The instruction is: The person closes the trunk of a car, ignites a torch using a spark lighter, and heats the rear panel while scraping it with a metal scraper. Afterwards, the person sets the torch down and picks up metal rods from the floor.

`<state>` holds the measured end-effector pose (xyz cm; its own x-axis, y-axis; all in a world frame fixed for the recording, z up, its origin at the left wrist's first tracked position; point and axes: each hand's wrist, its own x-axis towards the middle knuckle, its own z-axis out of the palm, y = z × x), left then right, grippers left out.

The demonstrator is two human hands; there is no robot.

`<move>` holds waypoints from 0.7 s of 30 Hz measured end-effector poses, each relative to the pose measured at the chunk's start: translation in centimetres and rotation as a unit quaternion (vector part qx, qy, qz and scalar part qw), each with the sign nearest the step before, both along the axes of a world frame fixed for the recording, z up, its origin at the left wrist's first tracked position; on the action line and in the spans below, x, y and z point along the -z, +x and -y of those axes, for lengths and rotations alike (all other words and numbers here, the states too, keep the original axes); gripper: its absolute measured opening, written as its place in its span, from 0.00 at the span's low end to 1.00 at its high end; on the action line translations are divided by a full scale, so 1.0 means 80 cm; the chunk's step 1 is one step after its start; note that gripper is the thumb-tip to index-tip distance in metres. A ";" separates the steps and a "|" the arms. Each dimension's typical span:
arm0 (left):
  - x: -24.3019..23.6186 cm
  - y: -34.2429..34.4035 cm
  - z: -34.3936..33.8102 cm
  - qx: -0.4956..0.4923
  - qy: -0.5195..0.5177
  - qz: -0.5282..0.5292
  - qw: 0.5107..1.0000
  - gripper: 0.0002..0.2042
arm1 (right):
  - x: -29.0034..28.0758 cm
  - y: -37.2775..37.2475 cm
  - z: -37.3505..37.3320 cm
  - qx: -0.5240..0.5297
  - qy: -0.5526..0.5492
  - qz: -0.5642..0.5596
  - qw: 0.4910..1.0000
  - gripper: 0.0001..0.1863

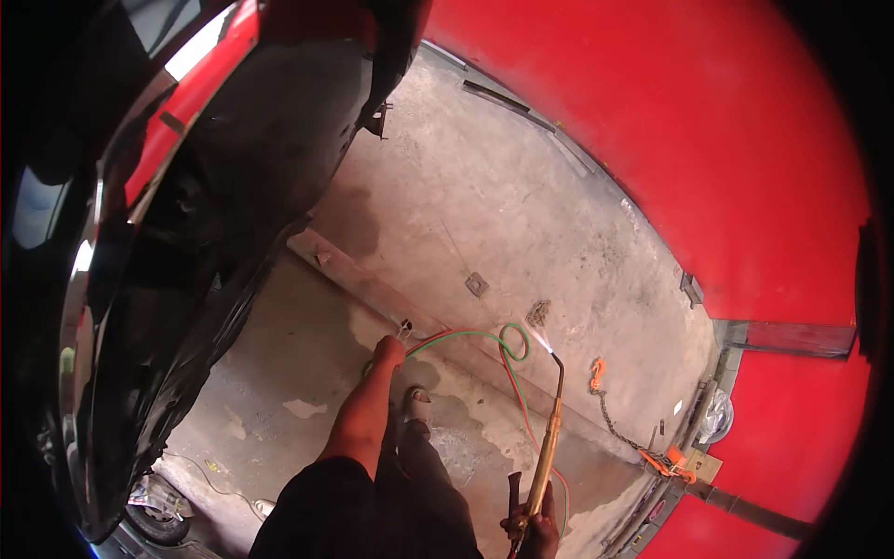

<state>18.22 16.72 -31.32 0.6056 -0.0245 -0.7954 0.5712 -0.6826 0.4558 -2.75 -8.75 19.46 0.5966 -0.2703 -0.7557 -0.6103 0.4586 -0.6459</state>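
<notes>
Head view: my left hand [389, 352] is closed on what looks like a striker [406, 326], just beside the looping green hose [484, 334] and red hose [515, 383]; my right hand [536, 535] grips the lit torch [548, 447], its flame [544, 345] out over the floor [577, 233]. If I swing the tip back, the flame could scorch a hose; if my shoe [419, 399] snags one, the torch could jerk. Black bodywork [223, 168] fills the left; the concrete is dark-stained, perhaps damp, around my shoe and paler ahead; a chain [607, 415] lies right, near red bodywork [698, 112].
</notes>
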 end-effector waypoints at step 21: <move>0.274 0.086 0.030 -0.358 -0.140 0.006 0.923 0.12 | 0.158 -0.006 -0.017 0.092 0.018 -0.175 0.980 0.49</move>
<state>25.09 14.29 -53.24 0.5549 0.1817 -0.8118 0.8240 0.0144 0.5664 -3.25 -7.36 6.83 0.2425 -0.3186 -0.9163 -0.6971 0.5996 -0.3930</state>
